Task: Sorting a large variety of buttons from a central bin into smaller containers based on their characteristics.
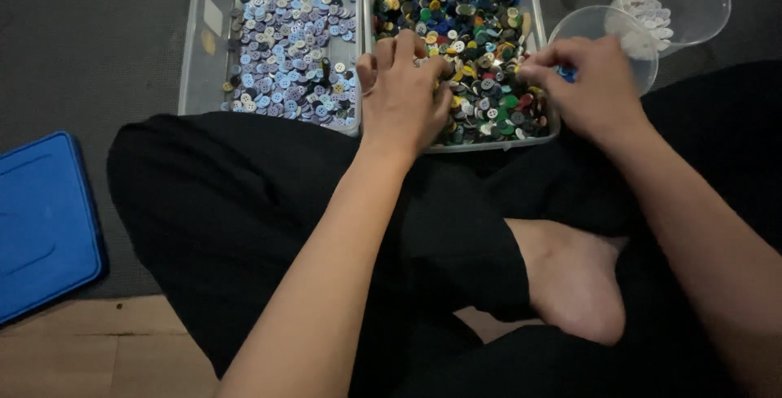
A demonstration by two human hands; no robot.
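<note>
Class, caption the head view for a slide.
Both hands, left and right, pick through a bin of mixed buttons.

Both button bins (525,7) run off the top edge — right hand (590,80) hides its fingertips.

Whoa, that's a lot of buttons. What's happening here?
A person sits cross-legged on the floor over a clear bin of mixed-colour buttons. The left hand rests in the pile; the right hand pinches something small and blue at the bin's edge. A second bin of purple buttons and two clear cups of white buttons stand close by.
</note>
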